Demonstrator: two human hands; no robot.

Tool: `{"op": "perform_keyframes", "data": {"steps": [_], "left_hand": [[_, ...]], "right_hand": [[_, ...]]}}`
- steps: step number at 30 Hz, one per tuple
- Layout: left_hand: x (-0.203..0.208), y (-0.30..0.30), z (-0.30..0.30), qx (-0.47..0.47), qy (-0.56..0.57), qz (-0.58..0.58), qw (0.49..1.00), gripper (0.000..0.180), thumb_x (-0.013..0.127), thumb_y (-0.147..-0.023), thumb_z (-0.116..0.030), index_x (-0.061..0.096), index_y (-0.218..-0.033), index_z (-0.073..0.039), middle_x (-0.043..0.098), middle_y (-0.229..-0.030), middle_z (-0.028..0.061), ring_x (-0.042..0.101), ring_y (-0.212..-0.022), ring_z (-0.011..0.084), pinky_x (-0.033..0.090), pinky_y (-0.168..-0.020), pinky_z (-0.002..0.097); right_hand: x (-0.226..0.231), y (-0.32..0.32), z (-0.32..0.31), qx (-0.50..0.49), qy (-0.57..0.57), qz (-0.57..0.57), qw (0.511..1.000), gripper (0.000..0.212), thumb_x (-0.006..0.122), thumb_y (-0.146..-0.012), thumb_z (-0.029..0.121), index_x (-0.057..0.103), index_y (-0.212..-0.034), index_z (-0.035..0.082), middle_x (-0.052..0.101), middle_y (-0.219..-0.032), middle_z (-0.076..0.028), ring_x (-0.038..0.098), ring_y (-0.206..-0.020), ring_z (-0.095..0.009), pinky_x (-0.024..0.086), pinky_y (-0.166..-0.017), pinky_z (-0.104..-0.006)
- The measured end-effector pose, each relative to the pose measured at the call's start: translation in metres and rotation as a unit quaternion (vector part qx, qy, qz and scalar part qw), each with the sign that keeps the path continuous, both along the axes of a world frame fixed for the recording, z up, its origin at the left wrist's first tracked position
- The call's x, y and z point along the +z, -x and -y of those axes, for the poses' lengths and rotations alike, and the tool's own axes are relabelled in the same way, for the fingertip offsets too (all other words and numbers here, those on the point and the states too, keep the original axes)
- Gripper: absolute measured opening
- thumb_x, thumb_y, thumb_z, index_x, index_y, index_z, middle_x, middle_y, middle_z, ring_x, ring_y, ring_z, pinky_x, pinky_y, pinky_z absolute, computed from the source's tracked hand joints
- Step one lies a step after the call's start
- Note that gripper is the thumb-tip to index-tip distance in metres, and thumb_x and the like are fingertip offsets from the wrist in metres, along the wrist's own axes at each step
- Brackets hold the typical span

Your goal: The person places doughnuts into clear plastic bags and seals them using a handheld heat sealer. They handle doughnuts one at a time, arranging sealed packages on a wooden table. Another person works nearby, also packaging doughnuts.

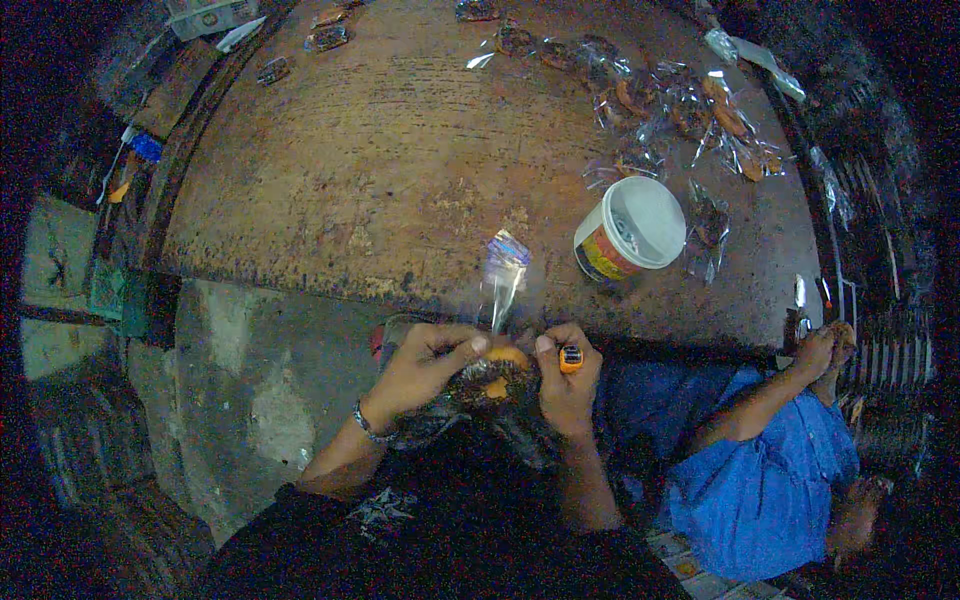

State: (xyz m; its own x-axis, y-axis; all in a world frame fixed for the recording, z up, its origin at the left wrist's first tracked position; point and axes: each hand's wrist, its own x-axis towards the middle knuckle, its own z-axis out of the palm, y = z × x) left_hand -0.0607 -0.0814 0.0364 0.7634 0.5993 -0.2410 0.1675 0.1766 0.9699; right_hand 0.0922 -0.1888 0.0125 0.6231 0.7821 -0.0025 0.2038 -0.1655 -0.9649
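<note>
Just past the near table edge, my left hand point(432, 368) is closed on a round, doughnut-like bun point(490, 382) with a dark crumbly topping and a golden rim. Clear plastic wraps the bun. A strip of shiny clear plastic with a coloured end point(507, 258) stretches from it over the table. My right hand point(570, 385), on the bun's other side, is closed round a short orange tool with a dark end point(571, 359). Its thumb and forefinger seem to pinch the plastic too, but the fingertips are partly hidden.
A white plastic tub point(632, 228) stands ahead to the right on the worn wooden table point(350, 180). Several plastic-wrapped buns point(690, 112) lie beyond it, others point(327, 37) at the far left. A person in blue clothes point(765, 480) sits at my right, hands near the table corner.
</note>
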Motion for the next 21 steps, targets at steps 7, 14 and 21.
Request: {"op": "perform_keyframes", "data": {"steps": [7,14,21], "left_hand": [[0.022,0.003,0.008,0.014,0.099,0.049,0.994,0.029,0.05,-0.094,-0.023,0.063,-0.1,0.002,0.067,-0.094,0.007,0.062,-0.085,0.0135,0.048,-0.08,0.0275],[0.029,0.005,0.01,0.074,0.244,0.06,0.965,0.027,0.052,-0.093,-0.026,0.063,-0.101,-0.002,0.064,-0.087,0.0036,0.059,-0.084,0.0114,0.047,-0.076,0.0237],[0.023,0.004,0.01,0.051,-0.096,0.064,0.992,0.032,0.066,-0.083,-0.023,0.053,-0.106,-0.005,0.053,-0.083,-0.001,0.048,-0.074,0.0098,0.043,-0.065,0.0269]], "right_hand": [[-0.001,0.007,-0.005,0.057,0.036,-0.172,0.983,0.015,0.062,-0.085,0.017,0.057,-0.079,0.004,0.057,-0.07,-0.006,0.051,-0.067,-0.011,0.044,-0.061,-0.028],[0.02,0.011,-0.005,0.139,-0.09,0.036,0.986,0.016,0.068,-0.076,0.017,0.062,-0.083,0.004,0.06,-0.081,-0.008,0.058,-0.074,-0.017,0.047,-0.065,-0.0298],[0.012,0.018,-0.009,0.082,-0.304,0.09,0.945,0.019,0.069,-0.072,0.011,0.054,-0.083,0.006,0.061,-0.079,-0.01,0.059,-0.067,-0.02,0.048,-0.061,-0.0314]]}}
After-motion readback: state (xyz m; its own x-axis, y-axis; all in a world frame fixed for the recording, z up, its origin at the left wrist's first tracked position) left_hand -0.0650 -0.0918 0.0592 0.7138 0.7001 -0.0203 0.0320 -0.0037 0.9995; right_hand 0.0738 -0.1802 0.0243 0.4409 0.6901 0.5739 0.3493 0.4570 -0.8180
